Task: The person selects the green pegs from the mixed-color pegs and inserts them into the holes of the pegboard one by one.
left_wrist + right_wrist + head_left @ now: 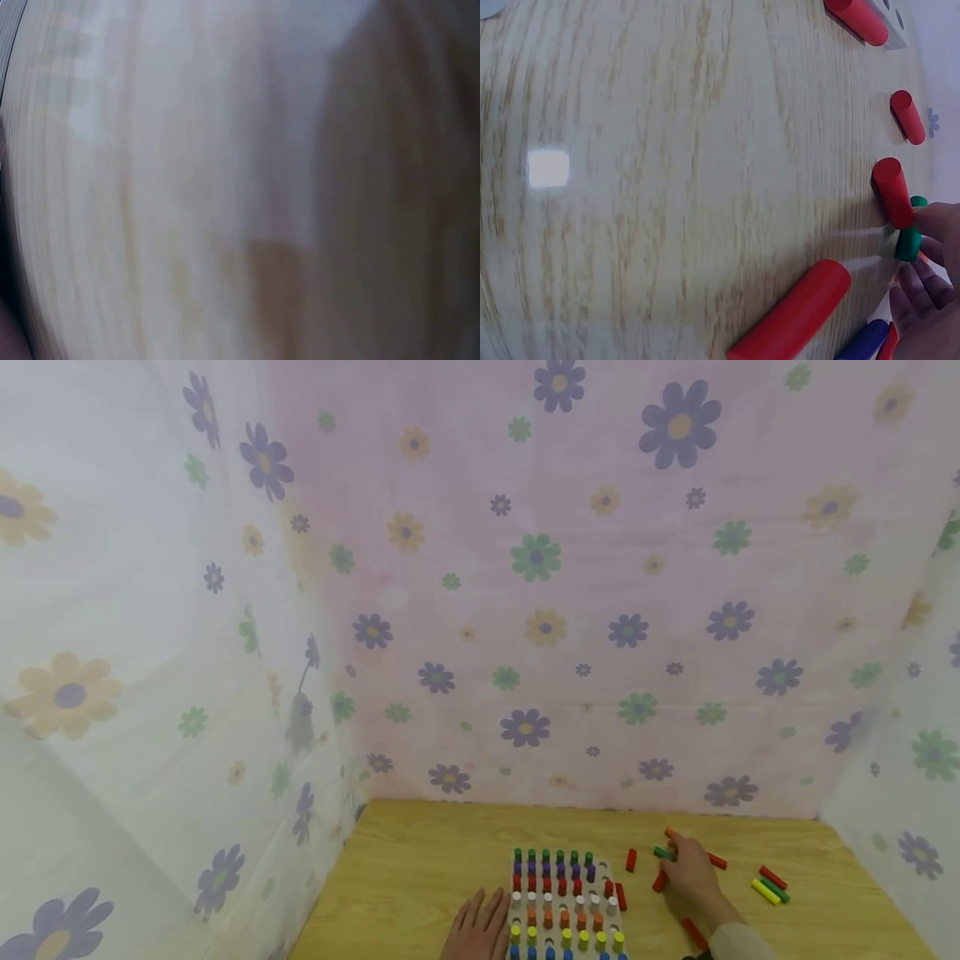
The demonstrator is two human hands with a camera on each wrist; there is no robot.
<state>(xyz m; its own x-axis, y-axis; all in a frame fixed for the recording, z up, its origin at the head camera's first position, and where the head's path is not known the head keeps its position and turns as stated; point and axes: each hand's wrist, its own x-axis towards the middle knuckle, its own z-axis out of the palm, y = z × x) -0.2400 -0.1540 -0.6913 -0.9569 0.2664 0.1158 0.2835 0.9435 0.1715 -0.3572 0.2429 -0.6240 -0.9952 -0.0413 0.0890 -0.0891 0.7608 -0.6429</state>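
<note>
My left hand (pixel 477 928) rests flat on the table just left of a pegboard (pixel 619 935), fingers straight; the left wrist view shows only blurred wood. The board holds rows of green, purple, red, white, orange, yellow and blue pegs, with some bare holes. Right of it, my right hand (pixel 692 870) pinches a green peg (pixel 910 244) between thumb and index finger. An orange peg (pixel 671 832) shows at the fingertips in the head view. A red peg (pixel 892 193) lies right beside the thumb, partly overlapping the green one in the right wrist view.
Loose red pegs lie around the right hand, one (pixel 632 860) behind the board's right side and one (pixel 694 933) nearer the front. Farther right, a yellow peg (pixel 766 892) lies with a green and a red one. A blue peg (pixel 863 340) shows below the hand. Flowered sheets (pixel 450 568) enclose the table.
</note>
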